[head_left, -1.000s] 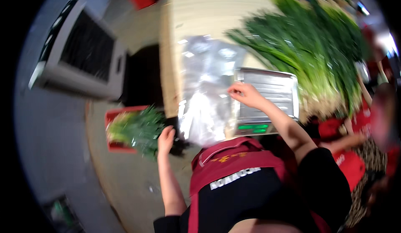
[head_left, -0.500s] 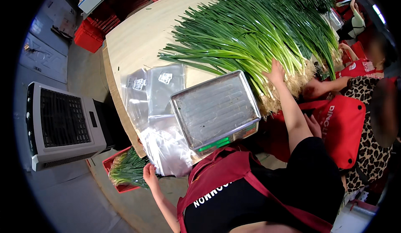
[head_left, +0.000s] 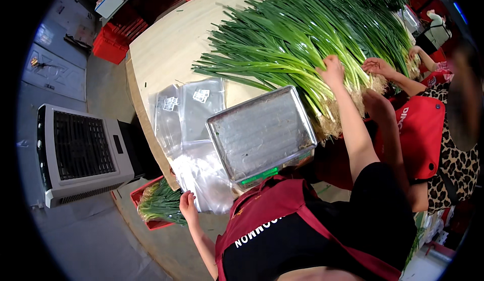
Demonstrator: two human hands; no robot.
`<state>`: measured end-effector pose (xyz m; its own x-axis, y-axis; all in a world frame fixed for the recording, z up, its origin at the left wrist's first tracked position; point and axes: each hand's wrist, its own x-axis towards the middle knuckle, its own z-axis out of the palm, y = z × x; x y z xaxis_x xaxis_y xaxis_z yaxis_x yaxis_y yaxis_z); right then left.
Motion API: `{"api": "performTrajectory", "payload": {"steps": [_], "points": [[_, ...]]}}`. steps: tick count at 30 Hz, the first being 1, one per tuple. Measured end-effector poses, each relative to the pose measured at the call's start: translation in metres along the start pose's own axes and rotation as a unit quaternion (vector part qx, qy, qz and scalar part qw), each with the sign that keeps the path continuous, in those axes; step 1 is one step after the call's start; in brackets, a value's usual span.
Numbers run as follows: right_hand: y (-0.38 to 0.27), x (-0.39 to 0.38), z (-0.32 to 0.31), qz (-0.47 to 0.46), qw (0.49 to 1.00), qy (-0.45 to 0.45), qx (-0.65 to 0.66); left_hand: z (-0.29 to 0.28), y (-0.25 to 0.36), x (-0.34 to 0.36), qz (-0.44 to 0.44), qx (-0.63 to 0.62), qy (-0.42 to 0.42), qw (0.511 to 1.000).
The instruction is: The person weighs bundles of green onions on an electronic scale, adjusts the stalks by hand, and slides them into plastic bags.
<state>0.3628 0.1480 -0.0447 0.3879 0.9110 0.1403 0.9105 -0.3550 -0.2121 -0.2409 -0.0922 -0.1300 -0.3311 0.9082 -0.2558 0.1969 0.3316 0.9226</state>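
A large heap of green onions [head_left: 292, 44] covers the far right of the table, pale roots toward the right. My right hand [head_left: 332, 72] reaches over the scale, its fingers closed around some white-green stems near the roots. My left hand [head_left: 188, 208] hangs low beside the table's near-left edge, fingers loosely bent and apart, holding nothing that I can see. Nearest to it are clear plastic bags [head_left: 204, 175], lying flat in stacks, some with white labels. Between my hands stands a weighing scale [head_left: 262, 132] with a bare metal tray and a green-lit display.
At my right a co-worker in a red apron [head_left: 421, 137] has a hand [head_left: 378, 67] by the onion roots. A red crate [head_left: 156, 224] of green onions sits below the table's left edge. Left stands an air cooler [head_left: 80, 155]; red crates [head_left: 111, 44] lie beyond.
My right hand has moved slightly up along the stems and its fingers have closed. The co-worker's hands have risen to the onion roots. My left hand has barely shifted.
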Motion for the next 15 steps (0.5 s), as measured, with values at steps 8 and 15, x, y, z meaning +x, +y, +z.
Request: {"api": "performTrajectory", "payload": {"steps": [8,15], "points": [[0.011,-0.024,0.054,0.054,0.985,-0.060,-0.153,0.008,0.001,-0.005,-0.012,0.019,-0.005,1.000],[0.000,-0.020,0.026,0.079,0.972,-0.137,-0.174,0.002,-0.004,-0.014,-0.013,0.029,-0.003,0.999]]}}
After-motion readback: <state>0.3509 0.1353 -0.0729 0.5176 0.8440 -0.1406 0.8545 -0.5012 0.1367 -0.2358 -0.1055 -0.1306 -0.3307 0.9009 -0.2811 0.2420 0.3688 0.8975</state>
